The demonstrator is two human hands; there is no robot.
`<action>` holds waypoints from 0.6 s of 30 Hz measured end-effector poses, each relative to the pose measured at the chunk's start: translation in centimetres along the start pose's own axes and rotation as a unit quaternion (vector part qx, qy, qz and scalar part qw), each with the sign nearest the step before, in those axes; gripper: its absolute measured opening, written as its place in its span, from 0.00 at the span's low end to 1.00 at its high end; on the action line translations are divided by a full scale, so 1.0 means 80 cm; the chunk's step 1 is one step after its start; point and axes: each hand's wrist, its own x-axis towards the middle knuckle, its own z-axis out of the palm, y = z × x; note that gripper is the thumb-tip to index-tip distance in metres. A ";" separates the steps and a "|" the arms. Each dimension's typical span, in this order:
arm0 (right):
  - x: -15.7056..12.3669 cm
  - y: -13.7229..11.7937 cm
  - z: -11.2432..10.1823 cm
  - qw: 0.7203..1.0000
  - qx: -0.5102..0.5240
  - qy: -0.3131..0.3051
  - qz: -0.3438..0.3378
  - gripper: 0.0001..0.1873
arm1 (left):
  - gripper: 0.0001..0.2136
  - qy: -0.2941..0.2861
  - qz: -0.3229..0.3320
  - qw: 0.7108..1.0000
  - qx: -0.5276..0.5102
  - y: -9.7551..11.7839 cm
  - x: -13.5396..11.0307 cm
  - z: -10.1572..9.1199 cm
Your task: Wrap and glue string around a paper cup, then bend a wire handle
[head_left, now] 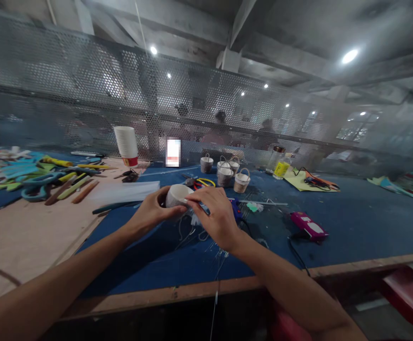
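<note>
My left hand (152, 208) is wrapped around a small whitish cup (178, 193), its open top tilted toward me. At the cup's right rim, my right hand (216, 214) has its thumb and fingers pinched together; a small pale bit shows at the fingertips, too small to name. Beyond the hands stand several little baskets with looped handles, among them a grey-white basket (225, 177) and a cream one (241, 183). Thin wires (218, 251) lie scattered on the blue mat under my right hand. A blue object (235, 208) is partly hidden behind that hand.
To the left lie blue-handled scissors (38, 187), several sticklike tools and a stack of paper cups (126, 144). A lit phone screen (173, 152) leans at the back. Glass jars (281, 166) and a magenta device (309, 226) with a cord are on the right.
</note>
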 end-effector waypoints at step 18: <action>0.003 -0.005 -0.006 0.996 -0.028 -0.076 0.036 0.07 | 0.27 -0.008 0.021 1.000 0.003 -0.012 0.000 0.001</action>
